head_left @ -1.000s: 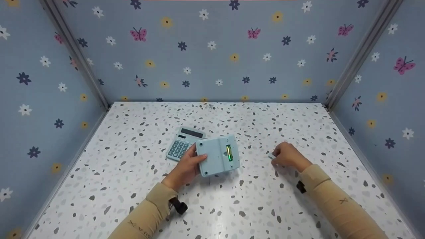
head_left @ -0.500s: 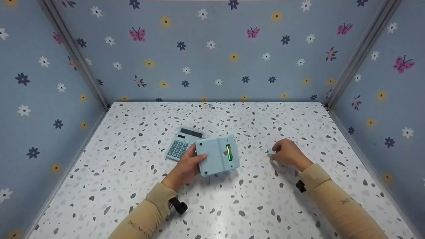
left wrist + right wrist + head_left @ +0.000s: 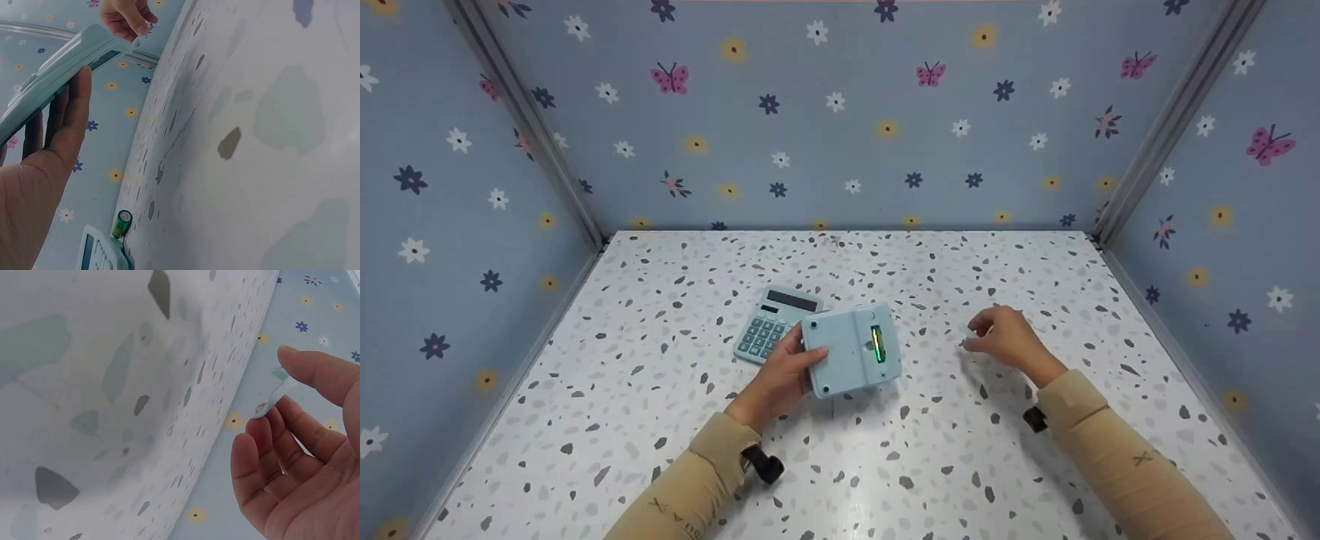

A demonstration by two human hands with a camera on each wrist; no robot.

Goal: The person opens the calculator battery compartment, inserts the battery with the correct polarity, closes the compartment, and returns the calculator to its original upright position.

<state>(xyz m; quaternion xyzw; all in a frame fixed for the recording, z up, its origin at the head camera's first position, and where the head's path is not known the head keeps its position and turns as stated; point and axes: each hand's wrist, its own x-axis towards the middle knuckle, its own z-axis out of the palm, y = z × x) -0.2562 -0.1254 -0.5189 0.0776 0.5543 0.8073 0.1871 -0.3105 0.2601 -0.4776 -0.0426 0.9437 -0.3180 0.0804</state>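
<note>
My left hand (image 3: 781, 375) grips a pale blue calculator (image 3: 840, 358) by its left side, thumb on its back, which faces up. Near the calculator's right end is an open battery slot with a green and gold battery (image 3: 878, 345) inside. Out to the right, above the table, my right hand (image 3: 1006, 343) holds a small, thin, pale blue battery cover (image 3: 274, 396) between thumb and fingertips. Behind the held calculator, a second pale blue calculator (image 3: 765, 327) lies keys up, partly covered from the head view.
In the left wrist view, a loose green battery (image 3: 122, 223) is by the second calculator; the held calculator hides it from above. The speckled white table (image 3: 660, 435) is bounded by flowered blue panels (image 3: 840, 135) at the back and sides.
My right hand has lifted slightly and moved a little away from me and left with the battery cover, its fingers spreading somewhat. My left hand and the held calculator stay in place.
</note>
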